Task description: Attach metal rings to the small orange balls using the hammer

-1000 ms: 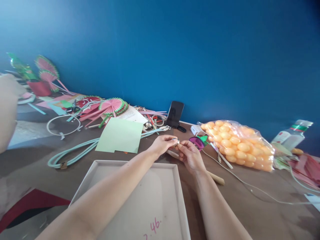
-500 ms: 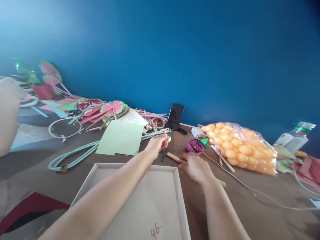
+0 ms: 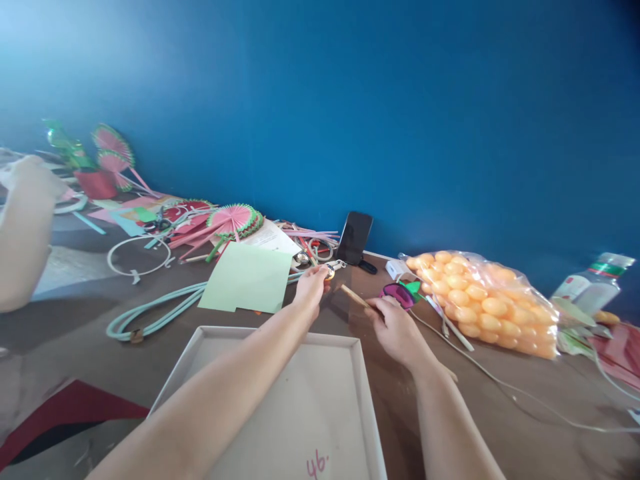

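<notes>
My left hand (image 3: 311, 287) is closed in a pinch on a small round orange-and-metal piece (image 3: 329, 273), held just above the brown table past the far rim of the white tray (image 3: 260, 337). My right hand (image 3: 395, 327) is wrapped round a thin wooden stick (image 3: 353, 295), whose far end tilts up toward the left hand. A small magenta and green object (image 3: 399, 293) lies just beyond the right hand.
A pale green paper sheet (image 3: 247, 286), a mint cord (image 3: 150, 310), pink paper fans (image 3: 235, 219), a black phone (image 3: 354, 238) leaning on the blue wall, a bag of orange balls (image 3: 480, 297), a plastic bottle (image 3: 593, 283) and a white cable (image 3: 525, 397) lie about. Another person's arm (image 3: 23, 227) shows at far left.
The hands were together at first, pinching the small piece. They parted; the left moved away with the piece, and the right dropped to the stick and lifted its far end.
</notes>
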A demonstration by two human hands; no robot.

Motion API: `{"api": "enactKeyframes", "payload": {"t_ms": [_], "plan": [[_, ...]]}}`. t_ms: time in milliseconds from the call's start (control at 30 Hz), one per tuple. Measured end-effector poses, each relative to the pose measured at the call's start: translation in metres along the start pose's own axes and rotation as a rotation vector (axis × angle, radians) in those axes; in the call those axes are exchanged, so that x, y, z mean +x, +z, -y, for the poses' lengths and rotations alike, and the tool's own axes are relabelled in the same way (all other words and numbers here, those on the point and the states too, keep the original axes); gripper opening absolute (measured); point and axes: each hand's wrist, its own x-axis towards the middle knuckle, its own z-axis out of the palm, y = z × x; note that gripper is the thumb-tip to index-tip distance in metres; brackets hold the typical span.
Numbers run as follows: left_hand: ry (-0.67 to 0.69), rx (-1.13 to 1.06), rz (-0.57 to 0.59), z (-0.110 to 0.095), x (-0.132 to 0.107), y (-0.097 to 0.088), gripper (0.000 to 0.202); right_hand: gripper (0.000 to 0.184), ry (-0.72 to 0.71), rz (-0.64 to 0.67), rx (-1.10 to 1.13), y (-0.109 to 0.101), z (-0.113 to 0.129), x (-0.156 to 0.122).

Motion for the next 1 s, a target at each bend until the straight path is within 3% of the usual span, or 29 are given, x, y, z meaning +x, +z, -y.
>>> {"api": "enactKeyframes", "payload": {"t_ms": [400, 600, 800, 1000], "plan": [[-0.098, -0.045, 0.114, 0.002, 0.001, 0.000, 0.011, 0.024, -0.116, -0.331, 0.055, -0.005, 0.012, -0.001], [-0.121, -0.066, 0.125, 0.004, 0.000, 0.001, 0.011, 0.022, -0.141, -0.279, -0.007, 0.001, 0.014, 0.000], [-0.103, -0.124, 0.162, 0.003, 0.000, 0.001, 0.010, 0.023, -0.131, -0.364, 0.012, 0.000, 0.014, 0.000], [-0.112, -0.142, 0.179, 0.003, 0.001, 0.001, 0.010, 0.023, -0.125, -0.331, -0.010, 0.002, 0.012, 0.000]]}}
